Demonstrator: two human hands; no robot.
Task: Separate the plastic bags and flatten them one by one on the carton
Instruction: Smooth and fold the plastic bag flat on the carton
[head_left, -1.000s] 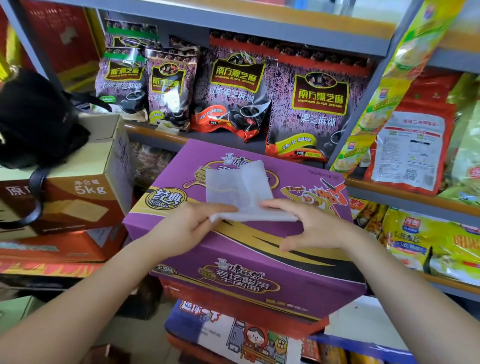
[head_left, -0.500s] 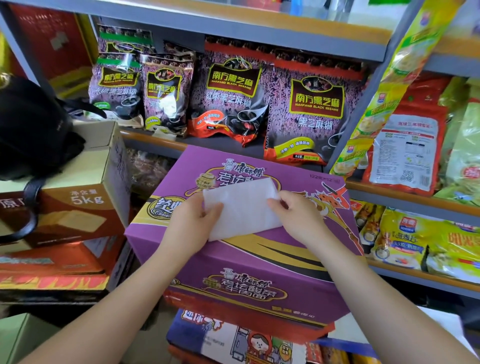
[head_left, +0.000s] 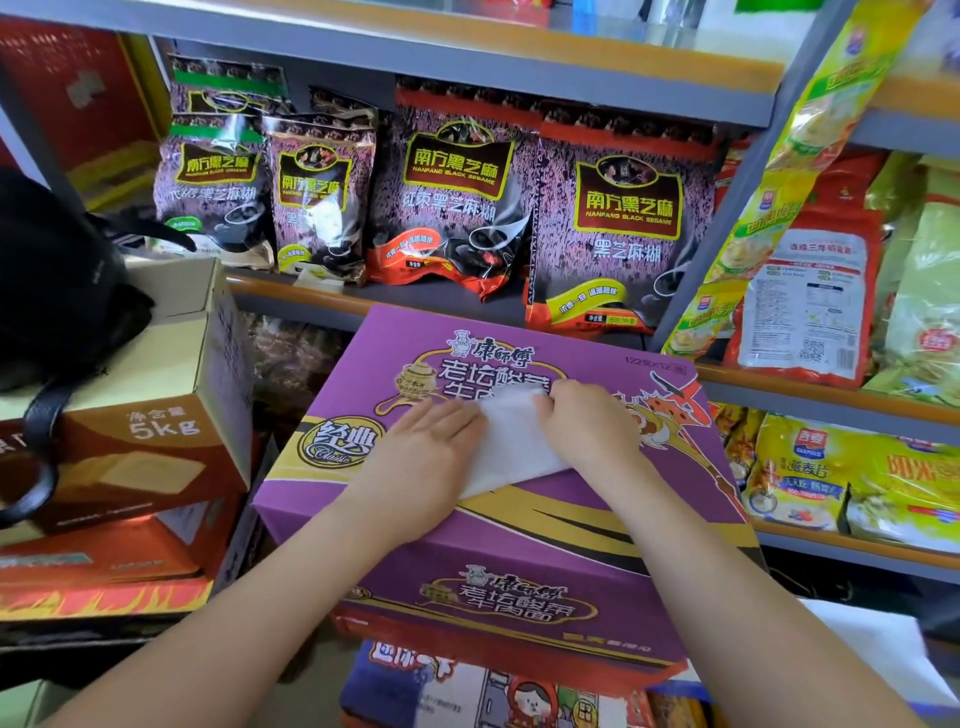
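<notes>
Here my two hands cover much of the white plastic bag (head_left: 511, 447), so only its middle strip and near corner show; whether it is one bag or several stacked I cannot tell. It lies on top of the purple carton (head_left: 519, 525), near the middle of the lid. My left hand (head_left: 423, 457) lies flat on the bag's left part, fingers straight and together, pressing it down. My right hand (head_left: 587, 426) has its fingers curled at the bag's far right edge, pinching it there; the fingertips themselves are tucked out of sight.

The bag hides part of the carton's big white characters, which are hard to read in full. I can make out "122g×12" near the far right corner and a round badge reading "Classic" at the left. The front face carries more characters, blurred by the wide lens.

On the shelf (head_left: 291, 288) behind stand dark sesame packets (head_left: 621, 223) printed "NANFANG BLACK SESAME". To my left a brown box (head_left: 156, 431) reads "5kg", with a black bag (head_left: 57, 280) on top of it, cut off by the frame's edge. At the right, yellow packets (head_left: 852, 478) show a logo too small to read. Below the carton a box with a cartoon face (head_left: 530, 699) is mostly hidden.
</notes>
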